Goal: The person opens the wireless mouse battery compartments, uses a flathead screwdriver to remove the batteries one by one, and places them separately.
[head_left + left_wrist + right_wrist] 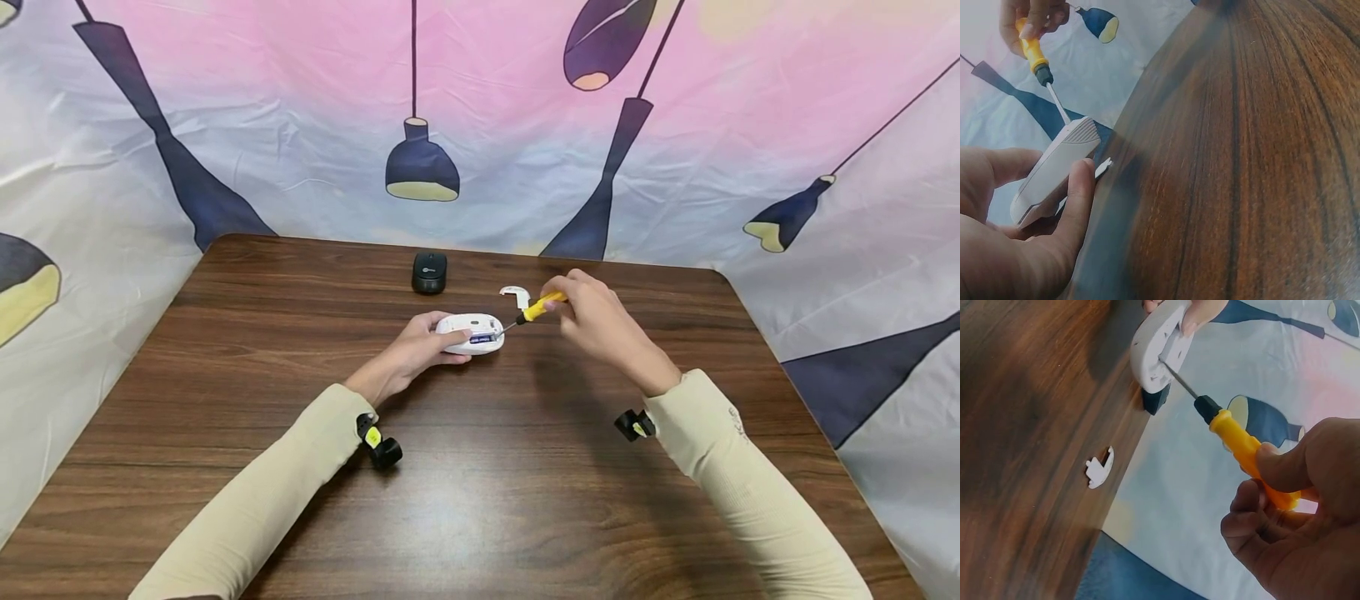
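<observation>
My left hand (411,350) grips a white computer mouse (459,324), its underside turned up and its battery slot uncovered. A blue battery (482,339) lies in that slot, with the left thumb over its left end. My right hand (600,321) holds a screwdriver by its yellow handle (1242,445), thumb and fingers curled round it. The screwdriver's metal shaft (1183,382) slants down to the slot, its tip at the battery's right end. In the left wrist view the mouse (1060,165) shows side-on between thumb and fingers.
A white battery cover (517,295) lies on the brown wooden table (300,283), just behind the screwdriver. Further back stands a black mouse (430,273), left of the cover. A curtain (495,167) printed with lamps hangs along the table's far edge.
</observation>
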Demonstrator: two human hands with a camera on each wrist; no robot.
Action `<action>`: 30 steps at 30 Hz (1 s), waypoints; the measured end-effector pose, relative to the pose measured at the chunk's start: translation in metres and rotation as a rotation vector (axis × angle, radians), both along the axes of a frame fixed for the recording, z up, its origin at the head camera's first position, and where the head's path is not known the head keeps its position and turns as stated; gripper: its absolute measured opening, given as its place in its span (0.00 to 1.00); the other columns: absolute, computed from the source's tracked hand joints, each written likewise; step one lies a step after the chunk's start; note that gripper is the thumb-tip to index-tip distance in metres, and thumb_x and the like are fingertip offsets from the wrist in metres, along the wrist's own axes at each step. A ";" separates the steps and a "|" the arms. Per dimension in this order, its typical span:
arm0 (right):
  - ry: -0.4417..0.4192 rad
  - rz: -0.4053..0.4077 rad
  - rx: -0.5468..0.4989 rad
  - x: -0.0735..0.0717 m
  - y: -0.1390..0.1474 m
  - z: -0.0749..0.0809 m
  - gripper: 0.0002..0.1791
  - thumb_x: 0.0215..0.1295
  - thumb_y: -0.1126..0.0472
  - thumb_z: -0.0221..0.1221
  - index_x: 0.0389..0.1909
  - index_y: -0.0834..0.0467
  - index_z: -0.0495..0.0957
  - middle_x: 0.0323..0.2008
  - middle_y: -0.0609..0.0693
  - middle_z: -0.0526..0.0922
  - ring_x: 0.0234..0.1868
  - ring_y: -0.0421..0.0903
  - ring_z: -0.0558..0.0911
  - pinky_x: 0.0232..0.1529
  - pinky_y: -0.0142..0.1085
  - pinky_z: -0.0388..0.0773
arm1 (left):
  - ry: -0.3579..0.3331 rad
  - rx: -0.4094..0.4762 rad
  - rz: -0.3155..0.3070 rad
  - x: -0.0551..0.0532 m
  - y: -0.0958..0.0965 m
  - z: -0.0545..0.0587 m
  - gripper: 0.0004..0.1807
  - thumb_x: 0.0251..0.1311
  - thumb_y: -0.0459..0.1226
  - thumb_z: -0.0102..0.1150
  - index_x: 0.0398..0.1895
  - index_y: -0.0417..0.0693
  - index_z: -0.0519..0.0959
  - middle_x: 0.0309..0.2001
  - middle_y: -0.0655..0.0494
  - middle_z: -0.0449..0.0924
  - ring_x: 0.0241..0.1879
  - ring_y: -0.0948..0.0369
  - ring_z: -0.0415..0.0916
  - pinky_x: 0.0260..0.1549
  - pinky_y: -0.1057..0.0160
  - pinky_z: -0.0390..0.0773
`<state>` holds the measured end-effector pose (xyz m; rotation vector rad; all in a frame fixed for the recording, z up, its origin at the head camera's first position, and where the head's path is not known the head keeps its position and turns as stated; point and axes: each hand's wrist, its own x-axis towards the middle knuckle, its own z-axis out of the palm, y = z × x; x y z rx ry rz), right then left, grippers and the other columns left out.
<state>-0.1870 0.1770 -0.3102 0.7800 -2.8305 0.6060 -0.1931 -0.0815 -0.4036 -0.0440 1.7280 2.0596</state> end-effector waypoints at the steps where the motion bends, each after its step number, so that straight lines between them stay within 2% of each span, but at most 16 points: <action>1: 0.006 0.007 0.007 0.001 -0.001 0.001 0.07 0.70 0.69 0.59 0.45 0.61 0.83 0.35 0.54 0.78 0.33 0.51 0.75 0.30 0.42 0.72 | 0.000 -0.001 0.000 0.000 0.000 0.000 0.28 0.70 0.27 0.56 0.70 0.28 0.61 0.60 0.33 0.69 0.44 0.55 0.80 0.48 0.59 0.86; 10: 0.040 0.028 0.049 0.008 -0.009 0.006 0.08 0.69 0.70 0.59 0.44 0.60 0.84 0.34 0.53 0.77 0.34 0.51 0.76 0.28 0.42 0.74 | 0.003 -0.004 0.014 0.000 0.001 -0.001 0.28 0.70 0.26 0.56 0.69 0.27 0.61 0.59 0.33 0.70 0.43 0.56 0.81 0.47 0.60 0.87; 17: 0.070 0.053 0.106 0.012 -0.015 0.007 0.09 0.62 0.73 0.61 0.41 0.60 0.84 0.33 0.52 0.76 0.32 0.51 0.76 0.28 0.44 0.76 | 0.009 -0.015 0.017 0.001 0.002 -0.002 0.27 0.70 0.25 0.56 0.69 0.25 0.61 0.56 0.32 0.72 0.38 0.57 0.83 0.46 0.61 0.87; 30: 0.063 0.063 0.158 0.018 -0.022 0.011 0.04 0.65 0.69 0.63 0.40 0.61 0.82 0.32 0.51 0.75 0.27 0.51 0.77 0.28 0.44 0.80 | 0.016 -0.045 0.028 0.001 0.005 0.003 0.27 0.69 0.25 0.57 0.68 0.26 0.63 0.55 0.32 0.73 0.39 0.57 0.82 0.44 0.62 0.87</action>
